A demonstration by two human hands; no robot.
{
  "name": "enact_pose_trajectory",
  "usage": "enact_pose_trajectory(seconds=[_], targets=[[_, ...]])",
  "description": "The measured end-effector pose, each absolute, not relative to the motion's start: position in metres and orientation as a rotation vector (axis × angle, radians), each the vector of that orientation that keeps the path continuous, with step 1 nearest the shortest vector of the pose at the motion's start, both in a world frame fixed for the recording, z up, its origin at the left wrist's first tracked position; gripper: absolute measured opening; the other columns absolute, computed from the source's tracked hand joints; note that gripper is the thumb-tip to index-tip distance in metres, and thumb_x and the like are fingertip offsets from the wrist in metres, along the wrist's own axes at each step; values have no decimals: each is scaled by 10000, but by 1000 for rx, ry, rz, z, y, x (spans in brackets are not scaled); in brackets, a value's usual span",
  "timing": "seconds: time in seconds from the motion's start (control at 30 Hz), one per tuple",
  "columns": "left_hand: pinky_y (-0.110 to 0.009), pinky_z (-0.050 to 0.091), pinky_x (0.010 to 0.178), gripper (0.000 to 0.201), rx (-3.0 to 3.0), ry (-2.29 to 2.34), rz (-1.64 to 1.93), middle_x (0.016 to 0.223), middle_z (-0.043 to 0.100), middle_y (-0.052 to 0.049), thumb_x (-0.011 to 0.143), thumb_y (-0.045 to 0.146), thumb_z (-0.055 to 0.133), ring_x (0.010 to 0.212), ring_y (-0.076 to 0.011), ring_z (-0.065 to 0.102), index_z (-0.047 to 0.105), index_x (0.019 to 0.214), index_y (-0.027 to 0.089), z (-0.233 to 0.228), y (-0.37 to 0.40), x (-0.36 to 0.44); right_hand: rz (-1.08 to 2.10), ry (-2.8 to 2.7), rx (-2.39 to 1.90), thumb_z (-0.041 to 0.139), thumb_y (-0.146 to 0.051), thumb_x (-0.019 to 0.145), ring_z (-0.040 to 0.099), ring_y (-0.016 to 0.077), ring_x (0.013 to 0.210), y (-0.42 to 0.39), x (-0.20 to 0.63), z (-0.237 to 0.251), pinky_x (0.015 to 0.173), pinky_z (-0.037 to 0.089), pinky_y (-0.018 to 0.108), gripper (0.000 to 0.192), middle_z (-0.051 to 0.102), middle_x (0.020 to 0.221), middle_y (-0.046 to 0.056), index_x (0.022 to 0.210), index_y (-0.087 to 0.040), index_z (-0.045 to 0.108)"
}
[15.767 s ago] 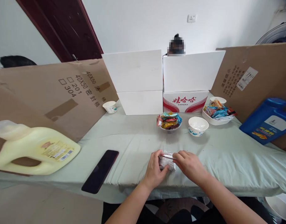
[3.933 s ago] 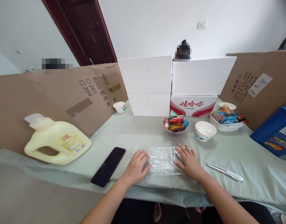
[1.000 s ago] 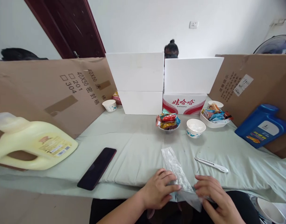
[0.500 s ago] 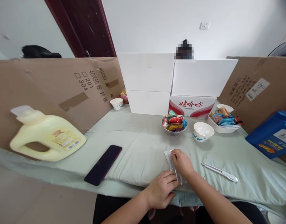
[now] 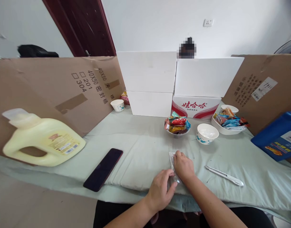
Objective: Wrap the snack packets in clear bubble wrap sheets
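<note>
Plastic film strip [image 5: 172,160] pressed flat under both hands, left [image 5: 161,189], right [image 5: 183,166], white knife [image 5: 224,175] beside, phone [image 5: 103,169] left

Cloth-covered table [image 5: 140,142] with phone [image 5: 103,169], yellow jug [image 5: 43,142], bowls [image 5: 206,133], perhaps a knife [image 5: 224,175].

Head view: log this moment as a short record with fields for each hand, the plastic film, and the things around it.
left hand: left hand rests on the near end of the film, fingers curled
right hand: right hand presses flat on the film
film: clear plastic film, folded into a narrow strip on the green cloth
right of hands: white knife
left of hands: dark phone, yellow jug
behind: snack bowl, empty paper bowl
</note>
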State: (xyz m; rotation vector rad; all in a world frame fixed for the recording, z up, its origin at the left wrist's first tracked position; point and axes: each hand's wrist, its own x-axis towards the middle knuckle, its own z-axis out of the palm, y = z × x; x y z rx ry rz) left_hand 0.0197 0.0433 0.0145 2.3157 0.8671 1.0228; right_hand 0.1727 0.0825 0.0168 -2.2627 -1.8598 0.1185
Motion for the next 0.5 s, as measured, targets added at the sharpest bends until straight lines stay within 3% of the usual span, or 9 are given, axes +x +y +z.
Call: enact_pose_trajectory(seconds=[0.2,0.5], targets=[[-361,509,742,55,2474,834,1012,886,623,-71,853,186,518,822,-213,577,571,869,192,19,74,34,180,-1830,-2301,373,-302,983,684,185,758,86,182,27,591,371,262,225,707,858,67,950,-188,564],[-397,503,833,132,2473,851,924,925,600,-70,825,89,535,931,-228,525,607,874,189,12,82,36,122,-1842,-2287,365,-310,982,659,184,718,87,189,31,588,348,277,253,701,854,67,930,-196,585]])
